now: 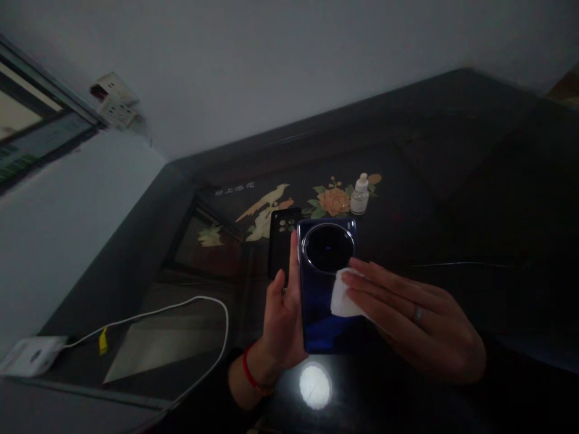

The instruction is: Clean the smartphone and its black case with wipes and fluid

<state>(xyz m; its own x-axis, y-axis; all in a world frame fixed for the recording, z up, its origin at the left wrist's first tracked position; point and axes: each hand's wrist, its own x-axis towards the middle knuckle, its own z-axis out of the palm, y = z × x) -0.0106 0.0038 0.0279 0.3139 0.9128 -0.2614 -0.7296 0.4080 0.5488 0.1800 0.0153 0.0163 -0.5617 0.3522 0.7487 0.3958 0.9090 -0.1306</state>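
Note:
A blue phone (322,313) with a large round camera ring lies back-up in my left hand (279,319), whose fingers wrap its left edge. A red cord circles that wrist. My right hand (407,319), with a ring on one finger, presses a small white wipe (340,295) flat against the phone's back, just below the camera ring. The fingers lie together on the wipe.
A dark lacquered table (452,199) with bird and flower inlay lies below. On it are a black phone case (281,238), a small white dropper bottle (360,194), a white cable (199,301) leading to a white charger (31,354), and a bright light reflection (315,386). A wall socket (115,99) sits upper left.

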